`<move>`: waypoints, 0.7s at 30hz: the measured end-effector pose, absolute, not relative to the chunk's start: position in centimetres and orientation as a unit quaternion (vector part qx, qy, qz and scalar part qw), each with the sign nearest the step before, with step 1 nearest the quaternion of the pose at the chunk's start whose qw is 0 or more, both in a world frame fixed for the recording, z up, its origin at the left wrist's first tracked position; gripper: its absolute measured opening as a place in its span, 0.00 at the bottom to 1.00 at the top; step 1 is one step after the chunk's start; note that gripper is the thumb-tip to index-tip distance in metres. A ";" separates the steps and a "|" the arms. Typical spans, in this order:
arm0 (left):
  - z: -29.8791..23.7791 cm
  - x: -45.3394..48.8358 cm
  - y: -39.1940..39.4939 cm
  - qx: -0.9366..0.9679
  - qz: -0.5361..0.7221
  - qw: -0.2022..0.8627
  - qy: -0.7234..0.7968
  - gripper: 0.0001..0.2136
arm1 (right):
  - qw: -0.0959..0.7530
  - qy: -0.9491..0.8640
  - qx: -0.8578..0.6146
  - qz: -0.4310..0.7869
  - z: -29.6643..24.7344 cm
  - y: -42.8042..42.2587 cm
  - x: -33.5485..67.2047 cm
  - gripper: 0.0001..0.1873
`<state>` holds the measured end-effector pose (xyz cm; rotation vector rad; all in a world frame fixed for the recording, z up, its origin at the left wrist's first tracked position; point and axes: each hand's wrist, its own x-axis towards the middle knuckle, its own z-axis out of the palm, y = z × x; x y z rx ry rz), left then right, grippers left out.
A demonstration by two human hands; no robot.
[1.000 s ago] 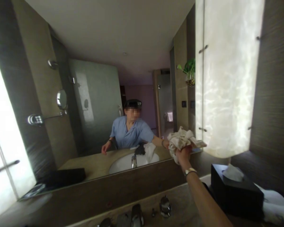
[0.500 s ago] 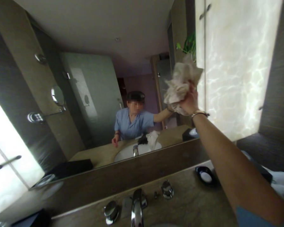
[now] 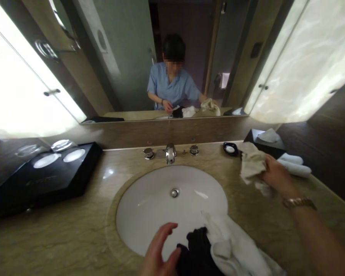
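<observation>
My right hand [image 3: 276, 177] is closed on a crumpled beige cloth [image 3: 251, 165], held just above the marble counter [image 3: 83, 226] to the right of the white sink [image 3: 161, 203]. My left hand [image 3: 158, 255] hovers over the near rim of the sink with its fingers apart, holding nothing, right beside a black cloth [image 3: 197, 251] and a white towel [image 3: 232, 249] that are draped over the sink's front edge. The mirror [image 3: 172, 57] ahead reflects me and both hands.
A chrome tap [image 3: 170, 153] with two knobs stands behind the sink. A black tray [image 3: 43, 176] with glasses sits at the left. At the right are a small black soap dish [image 3: 230, 148], a black tissue box [image 3: 266, 140] and rolled white towels [image 3: 294, 164].
My right hand has come down from the mirror with the beige cloth to just above the counter. My view has tilted down to the sink, and my left hand has come into sight.
</observation>
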<state>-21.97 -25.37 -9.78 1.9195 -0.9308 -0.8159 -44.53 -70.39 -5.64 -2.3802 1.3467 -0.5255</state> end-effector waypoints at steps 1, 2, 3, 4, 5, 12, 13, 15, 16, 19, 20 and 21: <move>-10.1 -23.7 -26.7 0.739 -0.343 0.399 -0.421 0.27 | 0.161 0.479 -0.846 -0.167 -7.2 -69.0 -48.5 0.32; -10.2 -25.3 -28.0 0.715 -0.374 0.364 -0.465 0.34 | 0.152 0.484 -0.850 -0.141 -9.1 -67.5 -52.2 0.35; -9.9 -26.9 -29.3 0.702 -0.404 0.320 -0.492 0.39 | 0.142 0.493 -0.851 -0.114 -11.0 -66.0 -55.5 0.35; -9.4 -28.2 -30.4 0.695 -0.432 0.273 -0.506 0.43 | 0.107 0.485 -0.862 -0.099 -12.7 -64.4 -58.3 0.36; -8.9 -29.2 -31.3 0.693 -0.456 0.230 -0.508 0.46 | 0.061 0.470 -0.874 -0.109 -14.0 -62.8 -60.4 0.39; -10.1 -30.1 -29.9 0.728 -0.405 0.237 -0.500 0.37 | -0.011 0.224 -0.962 -0.156 -10.9 -50.9 -56.8 0.46; -10.6 -29.8 -29.0 0.722 -0.387 0.242 -0.520 0.33 | 0.000 0.166 -0.975 -0.147 -10.8 -49.3 -55.4 0.46; -11.1 -28.9 -27.2 0.720 -0.352 0.230 -0.552 0.28 | 0.017 0.123 -0.983 -0.133 -11.9 -46.0 -53.0 0.45; -11.0 -28.3 -26.2 0.723 -0.336 0.214 -0.564 0.25 | 0.033 0.136 -0.982 -0.127 -12.8 -44.4 -51.8 0.43; -9.4 -25.6 -23.0 0.750 -0.303 0.143 -0.570 0.19 | 0.084 0.191 -0.973 -0.099 -15.4 -39.7 -48.1 0.36; -8.7 -24.1 -21.6 0.767 -0.293 0.117 -0.558 0.16 | 0.092 0.190 -0.973 -0.094 -15.8 -38.4 -46.8 0.35; -7.9 -22.4 -20.0 0.788 -0.281 0.097 -0.540 0.12 | 0.096 0.185 -0.973 -0.097 -15.9 -37.5 -45.5 0.35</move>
